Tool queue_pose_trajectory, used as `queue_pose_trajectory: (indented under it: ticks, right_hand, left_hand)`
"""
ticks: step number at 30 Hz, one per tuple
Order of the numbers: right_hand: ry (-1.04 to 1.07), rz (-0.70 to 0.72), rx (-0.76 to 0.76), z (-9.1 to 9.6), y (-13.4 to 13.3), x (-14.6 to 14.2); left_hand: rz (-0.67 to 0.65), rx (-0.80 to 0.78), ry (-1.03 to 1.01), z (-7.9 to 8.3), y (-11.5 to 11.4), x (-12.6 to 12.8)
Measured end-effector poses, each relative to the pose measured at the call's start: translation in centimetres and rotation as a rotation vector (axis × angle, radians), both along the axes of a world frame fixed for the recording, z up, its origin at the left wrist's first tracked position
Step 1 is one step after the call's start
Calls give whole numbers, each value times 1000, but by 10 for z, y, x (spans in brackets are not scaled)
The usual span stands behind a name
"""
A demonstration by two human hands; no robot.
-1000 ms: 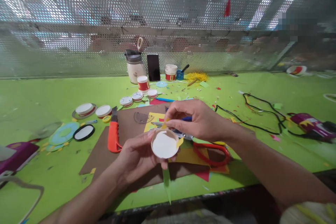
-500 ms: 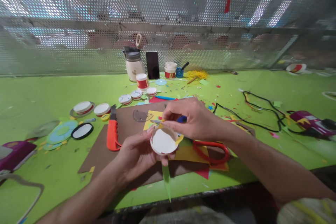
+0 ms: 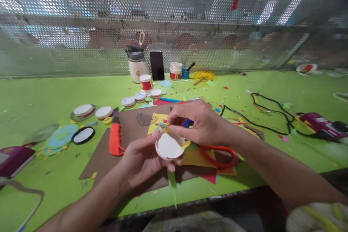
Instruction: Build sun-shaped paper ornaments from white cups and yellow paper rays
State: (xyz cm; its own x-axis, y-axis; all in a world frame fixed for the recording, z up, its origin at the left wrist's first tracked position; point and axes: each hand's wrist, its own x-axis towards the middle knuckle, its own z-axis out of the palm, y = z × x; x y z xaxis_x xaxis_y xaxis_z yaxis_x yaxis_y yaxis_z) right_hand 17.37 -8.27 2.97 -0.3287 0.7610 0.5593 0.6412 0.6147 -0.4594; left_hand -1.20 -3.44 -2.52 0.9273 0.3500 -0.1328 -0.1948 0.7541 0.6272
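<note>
Cup: our left hand (image 3: 140, 161) is wrapped round the wall of the white cup (image 3: 169, 146), its round face turned up to us.
Strip: our right hand (image 3: 199, 123) pinches a yellow strip (image 3: 186, 144) against the rim, just above the left-hand grip.
Doing it well: we judge it best to hold the cup steady and press the strip flat in small pinches.
Nearby: red scissors (image 3: 217, 156) lie under the right wrist, and an orange cutter (image 3: 115, 139) lies left of the cup.

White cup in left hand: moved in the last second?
No. The white cup in the left hand keeps the same gap right of the orange knife; only the view shifted slightly.
</note>
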Motion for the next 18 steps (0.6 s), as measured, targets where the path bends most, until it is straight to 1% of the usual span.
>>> queue_pose_trajectory:
  ticks: [4,11,18]
  right_hand:
    - [-35,10,34,2,0,0]
    - [-30,3,-41,2,0,0]
    - [-63,-16,-46,1,2,0]
  left_hand:
    - [-4,-5,-22,-2,1,1]
    - [8,16,-2,0,0,0]
    - [13,23,-2,-2,0,1]
